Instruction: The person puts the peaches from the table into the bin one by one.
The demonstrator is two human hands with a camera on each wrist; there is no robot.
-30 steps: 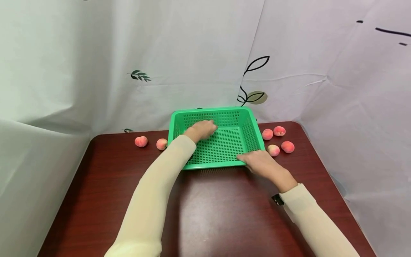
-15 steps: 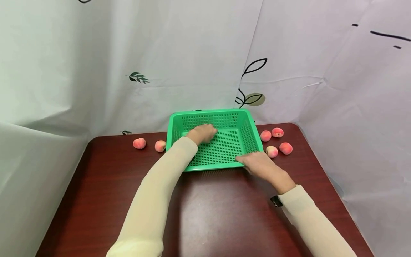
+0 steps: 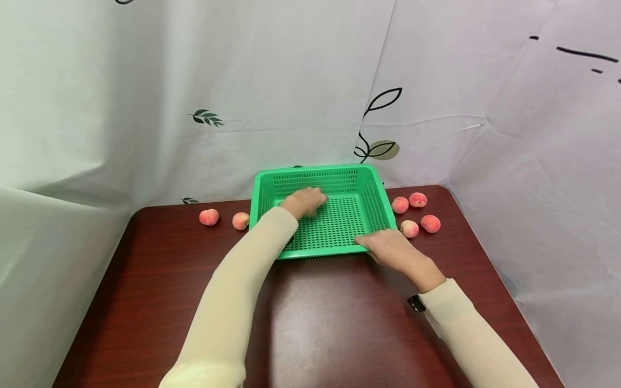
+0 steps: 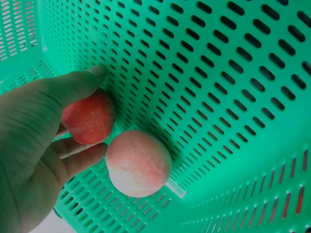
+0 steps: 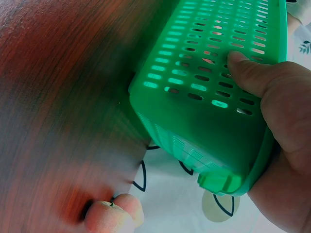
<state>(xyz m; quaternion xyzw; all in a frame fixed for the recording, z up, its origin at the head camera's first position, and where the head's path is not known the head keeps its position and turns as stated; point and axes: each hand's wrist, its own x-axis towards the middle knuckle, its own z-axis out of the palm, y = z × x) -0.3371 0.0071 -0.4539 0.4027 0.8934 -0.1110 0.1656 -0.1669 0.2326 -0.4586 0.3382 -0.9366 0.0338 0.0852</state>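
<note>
A green perforated basket [image 3: 335,251] stands at the back of the table. My left hand [image 3: 305,202] reaches down inside it; in the left wrist view the hand [image 4: 43,131] curls thumb and fingers round a red peach [image 4: 90,119]. Just beside that one, a paler peach [image 4: 138,163] rests in the basket. At the near right corner my right hand [image 3: 390,249] grips the basket's rim; the right wrist view shows that hand [image 5: 286,121] with its thumb against the basket wall [image 5: 194,111].
Two peaches [image 3: 209,217] [image 3: 240,221] lie on the table [image 3: 160,280] left of the basket. Several more peaches [image 3: 409,229] lie right of it. A pale patterned cloth [image 3: 301,81] hangs behind and at both sides.
The head view has shifted slightly. Both hands keep their places at the basket, and nothing else has visibly moved.
</note>
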